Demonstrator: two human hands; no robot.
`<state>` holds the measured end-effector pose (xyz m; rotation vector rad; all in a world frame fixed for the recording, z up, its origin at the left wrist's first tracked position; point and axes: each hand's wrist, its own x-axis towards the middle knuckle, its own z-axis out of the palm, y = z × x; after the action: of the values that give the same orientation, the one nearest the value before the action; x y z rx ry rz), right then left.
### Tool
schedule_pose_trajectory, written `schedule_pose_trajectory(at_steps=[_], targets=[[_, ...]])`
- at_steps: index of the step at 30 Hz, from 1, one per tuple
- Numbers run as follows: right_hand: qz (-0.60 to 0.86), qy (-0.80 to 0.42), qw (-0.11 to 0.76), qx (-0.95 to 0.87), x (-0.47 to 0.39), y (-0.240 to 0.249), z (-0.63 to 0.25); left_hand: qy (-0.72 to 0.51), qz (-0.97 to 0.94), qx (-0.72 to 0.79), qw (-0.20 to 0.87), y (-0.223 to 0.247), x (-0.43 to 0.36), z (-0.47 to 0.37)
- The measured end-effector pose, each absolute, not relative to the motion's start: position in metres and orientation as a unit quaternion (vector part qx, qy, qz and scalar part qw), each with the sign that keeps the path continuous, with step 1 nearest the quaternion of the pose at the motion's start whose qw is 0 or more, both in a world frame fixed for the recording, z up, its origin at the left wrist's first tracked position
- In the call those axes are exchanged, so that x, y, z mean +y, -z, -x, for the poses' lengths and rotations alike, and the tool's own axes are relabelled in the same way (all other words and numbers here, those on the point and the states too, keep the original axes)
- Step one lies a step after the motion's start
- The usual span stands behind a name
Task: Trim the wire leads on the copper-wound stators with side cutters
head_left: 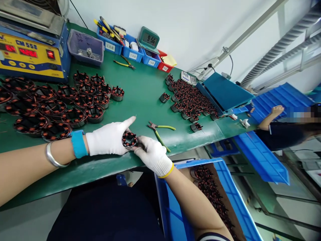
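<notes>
A motor stator (129,139) with copper windings is held between my two gloved hands above the green table's front edge. My left hand (107,137) grips it from the left side, thumb raised. The fingers of my right hand (151,152) pinch at its lower right; whether they hold a wire there I cannot make out. Just beyond my right hand, cutting pliers (162,129) with green handles lie spread on the table. To the left stand several stators (75,115) in a group, their loose wires curling round them.
A larger batch of stators (188,95) covers the table's right part. A blue crate (173,214) with more stators is below my right arm. At the back are a yellow-fronted machine (30,53), a purple bin (86,43), tool boxes (132,53) and a clock (149,37). A co-worker (278,130) sits far right.
</notes>
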<state>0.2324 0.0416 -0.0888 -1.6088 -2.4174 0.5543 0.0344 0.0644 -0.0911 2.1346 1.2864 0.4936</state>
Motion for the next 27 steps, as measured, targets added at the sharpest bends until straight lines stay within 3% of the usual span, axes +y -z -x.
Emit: schedule_pose_trajectory(at_steps=[5, 13, 21, 27], targets=[[0.562, -0.300, 0.120, -0.761, 0.044, 0.088, -0.238, -0.168, -0.802, 0.496, 0.287, 0.091, 0.064, -0.033], [0.543, -0.307, 0.162, -0.765, 0.048, 0.088, -0.239, -0.202, -0.805, 0.500, 0.247, 0.092, 0.062, -0.041], [0.524, -0.475, 0.223, -0.671, 0.050, 0.093, -0.244, -0.198, -0.838, 0.450, 0.239, 0.086, 0.060, -0.051], [0.540, -0.443, 0.199, -0.688, 0.047, 0.080, -0.247, -0.212, -0.858, 0.421, 0.202, 0.091, 0.057, -0.057]])
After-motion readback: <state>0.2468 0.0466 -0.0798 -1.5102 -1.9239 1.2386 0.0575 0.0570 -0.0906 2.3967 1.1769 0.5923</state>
